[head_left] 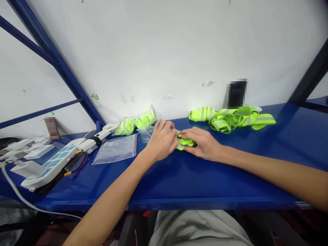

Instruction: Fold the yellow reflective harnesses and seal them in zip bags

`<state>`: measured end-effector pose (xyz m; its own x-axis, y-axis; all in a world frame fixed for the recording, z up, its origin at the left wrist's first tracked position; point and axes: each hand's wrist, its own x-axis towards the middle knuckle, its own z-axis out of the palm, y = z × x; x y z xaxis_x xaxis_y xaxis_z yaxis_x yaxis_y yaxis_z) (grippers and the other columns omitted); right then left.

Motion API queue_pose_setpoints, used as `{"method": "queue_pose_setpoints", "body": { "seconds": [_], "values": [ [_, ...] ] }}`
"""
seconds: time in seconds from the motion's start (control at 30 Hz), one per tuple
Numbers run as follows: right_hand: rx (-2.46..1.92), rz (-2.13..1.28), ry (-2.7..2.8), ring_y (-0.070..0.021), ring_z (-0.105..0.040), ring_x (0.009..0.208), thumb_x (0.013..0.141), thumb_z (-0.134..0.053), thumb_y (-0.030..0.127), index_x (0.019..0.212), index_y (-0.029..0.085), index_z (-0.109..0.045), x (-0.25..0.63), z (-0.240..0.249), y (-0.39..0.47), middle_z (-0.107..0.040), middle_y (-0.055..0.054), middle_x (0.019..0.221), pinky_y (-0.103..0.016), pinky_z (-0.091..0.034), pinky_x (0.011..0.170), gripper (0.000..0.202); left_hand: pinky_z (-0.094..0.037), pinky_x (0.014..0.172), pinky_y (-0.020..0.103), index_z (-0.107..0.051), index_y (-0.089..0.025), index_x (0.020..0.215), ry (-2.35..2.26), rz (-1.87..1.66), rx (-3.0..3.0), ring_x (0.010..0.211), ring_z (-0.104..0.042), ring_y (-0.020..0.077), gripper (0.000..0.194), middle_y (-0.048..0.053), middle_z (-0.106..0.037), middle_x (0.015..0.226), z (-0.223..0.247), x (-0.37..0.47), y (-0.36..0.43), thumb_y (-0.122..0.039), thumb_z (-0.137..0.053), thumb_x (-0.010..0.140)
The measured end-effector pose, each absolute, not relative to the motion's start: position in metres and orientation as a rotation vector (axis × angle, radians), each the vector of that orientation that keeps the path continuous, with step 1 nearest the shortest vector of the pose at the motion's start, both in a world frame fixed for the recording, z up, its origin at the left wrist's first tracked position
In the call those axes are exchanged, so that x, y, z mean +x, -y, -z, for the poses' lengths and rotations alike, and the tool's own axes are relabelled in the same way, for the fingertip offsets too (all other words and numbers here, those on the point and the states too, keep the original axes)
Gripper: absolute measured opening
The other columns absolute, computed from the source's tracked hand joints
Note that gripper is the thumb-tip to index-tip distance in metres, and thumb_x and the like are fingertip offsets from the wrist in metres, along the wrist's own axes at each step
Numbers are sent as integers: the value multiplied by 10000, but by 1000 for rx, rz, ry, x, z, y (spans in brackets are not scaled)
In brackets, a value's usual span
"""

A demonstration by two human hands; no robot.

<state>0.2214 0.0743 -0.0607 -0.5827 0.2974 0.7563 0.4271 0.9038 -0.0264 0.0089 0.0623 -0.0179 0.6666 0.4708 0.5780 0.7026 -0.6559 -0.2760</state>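
Note:
My right hand (203,141) is closed round a folded bundle of neon yellow-green reflective strap (185,142). Against the bundle's left end sits my left hand (164,138), its fingers curled over a clear plastic bag (146,133) that sticks out to the left. The fingers hide how far the strap reaches into the bag. Flat on the table to the left lies another clear zip bag (116,150) with a red line at its edge. Behind it, by the wall, are bagged strap bundles (135,123).
Loose reflective straps (230,119) and a rolled one (202,114) lie at the back right, near a blurred black object (236,94). Left are a white power strip (55,162), a small fan (110,128) and white adapters (38,150). The blue table (179,184) has a front edge close to me.

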Motion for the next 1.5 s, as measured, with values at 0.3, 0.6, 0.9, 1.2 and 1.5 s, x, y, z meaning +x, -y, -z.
{"method": "queue_pose_setpoints", "body": {
  "seconds": [0.3, 0.6, 0.9, 1.2, 1.5],
  "values": [
    [-685, 105, 2116, -197, -621, 811, 837, -665, 209, 996, 181, -632, 211, 59, -74, -577, -130, 1128, -350, -548, 720, 165, -363, 1070, 511, -617, -160, 922, 946, 869, -2260, 1044, -496, 265, 150, 117, -584, 1062, 37, 27, -67, -186, -470, 905],
    [-809, 13, 2021, -250, -660, 915, 732, -795, 282, 1054, 163, -685, 224, 48, -82, -648, -107, 1030, -371, -541, 793, 360, -279, 1168, 529, -473, -198, 1359, 738, 685, -2731, 1336, -436, 279, 478, 123, -541, 1362, 21, -7, -74, -335, -566, 911],
    [-813, -234, 1983, -251, -683, 891, 711, -799, 335, 1051, 185, -686, 223, 41, -74, -717, -74, 992, -377, -540, 804, 389, -287, 1157, 525, -559, -261, 1326, 662, 741, -2594, 1339, -476, 255, 405, 99, -578, 1378, 25, -18, -85, -408, -532, 949],
    [-1028, -613, 1702, -230, -643, 785, 591, -852, 507, 918, 163, -655, 216, 45, -86, -705, -66, 859, -377, -532, 733, 514, -119, 1186, 604, -340, -161, 1479, 877, 533, -2580, 1446, -292, 369, 885, 187, -420, 1501, 32, -4, -87, -650, -609, 791],
    [-959, -900, 1611, -272, -682, 899, 633, -827, 515, 972, 145, -712, 216, 38, -76, -743, -110, 955, -410, -565, 804, 515, -221, 1157, 550, -420, -140, 1377, 898, 593, -2593, 1231, -547, 309, 892, 178, -584, 1316, 36, 6, -91, -754, -572, 749]
  ]
}}
